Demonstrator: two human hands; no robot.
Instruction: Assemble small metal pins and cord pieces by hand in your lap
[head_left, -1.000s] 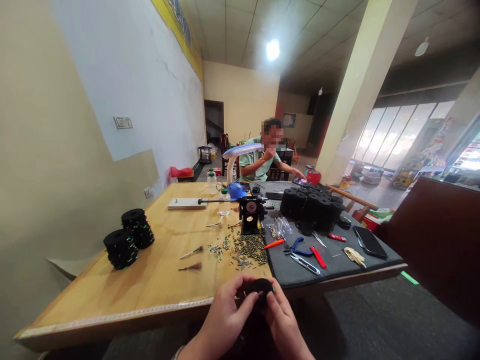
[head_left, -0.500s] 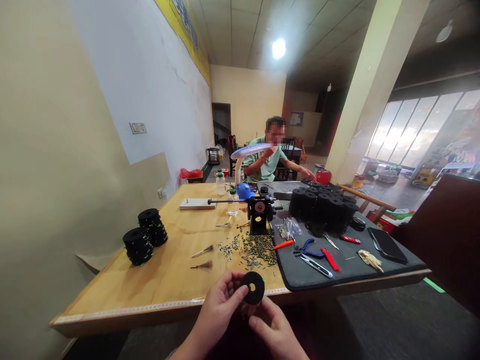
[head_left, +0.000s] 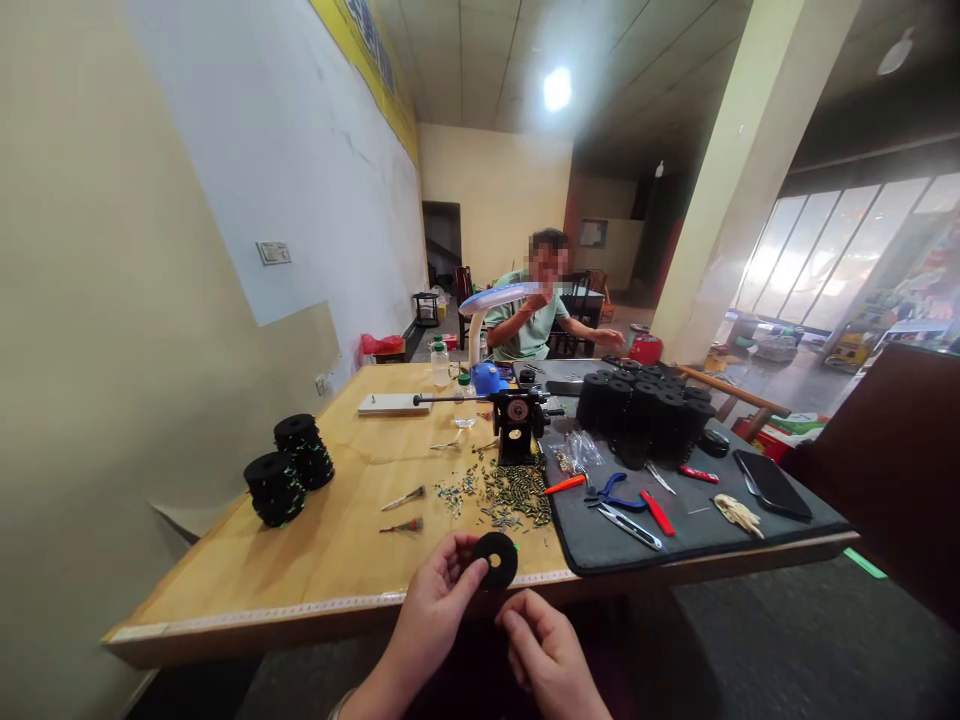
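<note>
A black foam disc (head_left: 508, 571) with a round hole in its middle is held at the table's front edge. My left hand (head_left: 441, 590) grips it on its left side, thumb across the face near the hole. A small green bit shows at the disc's right rim. Just below and to the right, my right hand (head_left: 541, 640) is apart from the disc, its thumb and forefinger pinched together. Whatever lies in that pinch is too small to make out. Beyond the hands, small metal pieces (head_left: 517, 495) and coloured beads (head_left: 452, 496) are scattered on the wooden table (head_left: 315, 560).
Two stacks of black discs (head_left: 274, 490) stand at left. A black winding device (head_left: 517, 425) with a long rod stands mid-table. On the grey mat (head_left: 600, 545) lie blue pliers (head_left: 622, 495), snips (head_left: 630, 527), a phone (head_left: 772, 485) and black spools (head_left: 645, 410). A person (head_left: 525, 325) sits opposite.
My left hand has raised the disc slightly and moved it left. My right hand has come away from the disc's lower edge, and its fingers have closed into a pinch.
</note>
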